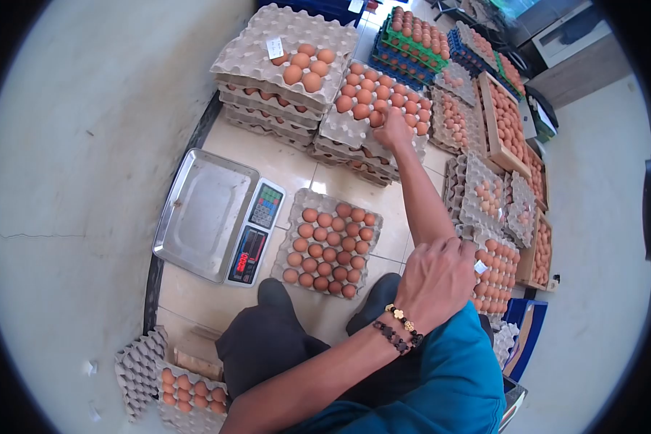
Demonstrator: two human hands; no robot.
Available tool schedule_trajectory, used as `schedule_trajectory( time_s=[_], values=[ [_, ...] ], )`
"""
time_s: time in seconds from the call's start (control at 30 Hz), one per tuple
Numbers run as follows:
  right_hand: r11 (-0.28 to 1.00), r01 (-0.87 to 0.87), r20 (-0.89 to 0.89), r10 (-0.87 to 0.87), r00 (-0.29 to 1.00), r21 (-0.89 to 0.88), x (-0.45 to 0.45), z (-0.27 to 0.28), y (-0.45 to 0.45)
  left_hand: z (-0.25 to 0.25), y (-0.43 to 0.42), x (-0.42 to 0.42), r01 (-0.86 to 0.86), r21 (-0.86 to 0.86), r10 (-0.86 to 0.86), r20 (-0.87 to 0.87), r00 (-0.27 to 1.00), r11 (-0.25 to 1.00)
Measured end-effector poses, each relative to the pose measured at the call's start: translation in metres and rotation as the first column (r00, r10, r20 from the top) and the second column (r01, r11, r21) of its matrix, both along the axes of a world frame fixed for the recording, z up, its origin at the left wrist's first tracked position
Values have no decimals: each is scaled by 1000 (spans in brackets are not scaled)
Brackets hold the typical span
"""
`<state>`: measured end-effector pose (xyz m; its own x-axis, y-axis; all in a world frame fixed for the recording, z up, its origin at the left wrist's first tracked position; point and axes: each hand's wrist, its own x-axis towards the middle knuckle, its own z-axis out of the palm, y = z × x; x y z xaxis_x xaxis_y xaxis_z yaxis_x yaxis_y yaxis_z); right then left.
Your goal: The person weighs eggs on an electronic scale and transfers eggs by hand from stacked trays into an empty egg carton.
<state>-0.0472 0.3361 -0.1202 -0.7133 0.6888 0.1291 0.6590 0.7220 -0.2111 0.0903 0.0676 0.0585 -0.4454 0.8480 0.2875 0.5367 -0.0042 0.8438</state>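
Observation:
My right hand (394,130) reaches to a pulp tray of brown eggs (364,96) on a stack at the far side. Its fingers are closed at an egg (376,118) near the tray's front edge, partly covering the eggs behind. My left hand (437,282), with beaded bracelets at the wrist, lies across my right arm near the elbow. Its fingers are curled in; the palm side is hidden. On the floor between my feet is a pulp tray (296,217) filled with brown eggs (329,254).
A digital scale (202,210) with a bare metal pan and lit red display stands at left. Behind it rise stacked pulp trays (242,43). Egg trays and wooden crates (493,148) line the right side. A box of eggs (194,390) sits at lower left.

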Motion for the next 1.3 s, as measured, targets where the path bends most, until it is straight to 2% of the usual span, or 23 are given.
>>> schedule_trajectory(
  time_s=[0.1, 0.2, 0.3, 0.33, 0.37, 0.4, 0.43, 0.5, 0.57, 0.63, 0.7, 0.73, 0.83, 0.9, 0.93, 1.03, 1.13, 1.3],
  values=[
    [998, -67, 144, 65, 987, 13, -13, -1, 9, 3, -2, -5, -37, 26, 37, 3, 999, 999],
    [991, -117, 196, 102, 975, 69, -13, -5, 20, 4, -2, -7, -61, 44, 61, 16, 998, 997],
    [996, -14, -48, 9, 999, -90, 7, -2, 15, 6, -4, -6, -39, 57, 38, 20, 999, 998],
    [990, -42, -146, 22, 989, -137, 13, -8, 18, 6, -4, -4, -26, 66, 25, 21, 999, 997],
    [919, -70, -294, -52, 955, -389, 20, -9, 12, 6, -3, -3, -33, 73, 31, 29, 999, 997],
    [783, -133, -407, -163, 899, -608, 33, -12, 3, 5, -2, -1, -37, 79, 34, 37, 999, 996],
    [592, -227, -472, -300, 829, -773, 44, -12, -11, 4, 0, 1, -43, 80, 40, 47, 998, 996],
    [386, -392, -541, -449, 711, -835, 53, -17, -55, 3, 3, 5, -45, 95, 39, 63, 997, 994],
    [184, -539, -535, -574, 620, -822, 50, -32, -105, 1, 5, 11, -52, 97, 45, 74, 996, 994],
    [165, -556, -559, -476, 678, -815, 38, -63, -154, 1, 5, 16, -65, 88, 58, 78, 995, 994],
    [23, -518, -481, -407, 776, -855, 21, -84, -204, 1, 4, 19, -68, 81, 63, 73, 995, 994],
    [8, -491, -469, -313, 826, -871, 11, -91, -227, 1, 4, 20, -73, 74, 69, 64, 996, 995],
    [240, -548, -570, -30, 821, -801, -26, -100, -300, 2, 2, 18, -86, 64, 81, 73, 994, 994],
    [562, -596, -501, 335, 798, -574, -49, -102, -341, 2, -2, 12, -83, 46, 79, 87, 993, 995],
    [567, -476, -285, 395, 873, -673, -52, -75, -351, 3, -4, 10, -72, 35, 69, 68, 995, 997],
    [625, -593, -215, 574, 790, -508, -63, -82, -370, 2, -4, 8, -69, 20, 68, 42, 997, 997],
    [625, -586, -75, 649, 757, -516, -68, -87, -376, 3, -4, 7, -75, 27, 74, 44, 996, 997],
    [608, -603, -72, 671, 738, -516, -64, -94, -374, 7, -5, 5, -79, 32, 77, 57, 995, 996]
  ],
)
